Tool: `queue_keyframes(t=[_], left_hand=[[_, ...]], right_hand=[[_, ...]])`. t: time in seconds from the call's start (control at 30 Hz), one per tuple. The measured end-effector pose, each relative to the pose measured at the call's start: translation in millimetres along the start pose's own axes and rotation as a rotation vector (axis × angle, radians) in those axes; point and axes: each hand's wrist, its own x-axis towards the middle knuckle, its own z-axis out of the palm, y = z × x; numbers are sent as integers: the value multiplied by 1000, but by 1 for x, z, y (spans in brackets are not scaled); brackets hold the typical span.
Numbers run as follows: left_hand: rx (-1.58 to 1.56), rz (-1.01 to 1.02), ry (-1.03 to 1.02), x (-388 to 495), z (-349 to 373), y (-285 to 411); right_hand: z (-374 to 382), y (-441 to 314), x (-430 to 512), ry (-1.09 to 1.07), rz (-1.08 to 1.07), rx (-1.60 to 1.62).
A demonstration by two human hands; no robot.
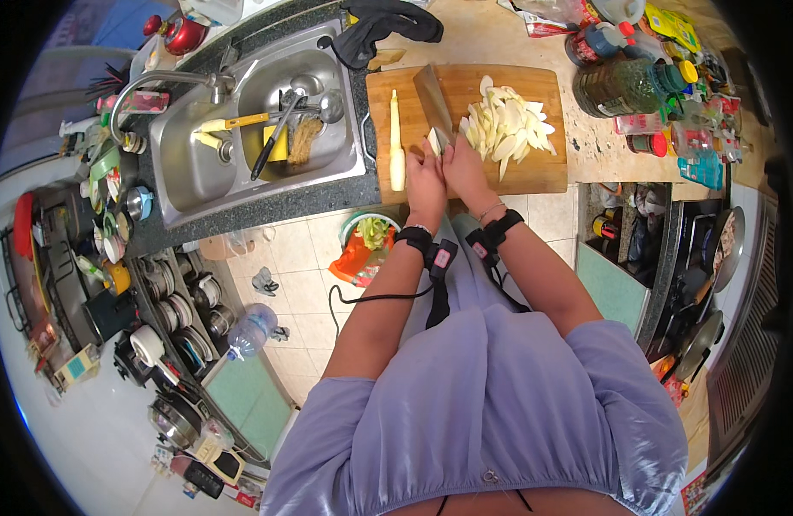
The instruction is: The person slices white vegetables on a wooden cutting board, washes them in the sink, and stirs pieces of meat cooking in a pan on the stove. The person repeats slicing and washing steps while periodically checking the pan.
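Observation:
A wooden cutting board (525, 180) lies on the counter before me. My right hand (464, 168) is closed on the handle end of a cleaver (433, 100), whose broad blade points away from me. Close against it, my left hand (427, 179) holds a short piece of pale peeled vegetable (434, 142) beside the blade. A long, whole peeled stalk (397, 151) rests at the board's left. To the right of the cleaver is a heap of slanted pale slices (509, 126). The cleaver's handle is hidden by my fingers.
Left of the board is a double steel sink (196, 187) with a peeler (245, 120), ladles and a scrubber. Bottles and a large jar (619, 87) stand at the right. A black cloth (396, 29) lies behind. Below the counter edge, a bin (351, 226) holds peelings.

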Motion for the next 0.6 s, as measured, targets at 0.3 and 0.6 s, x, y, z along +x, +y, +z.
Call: queue_keyframes(t=[0.3,0.6], left_hand=[[24,-186,36,16,1,30],[11,-80,23,9,-1,19]], right_hand=[[-48,20,-4,-3,109,-95],[-40,-7,-26,-62,-12,-66]])
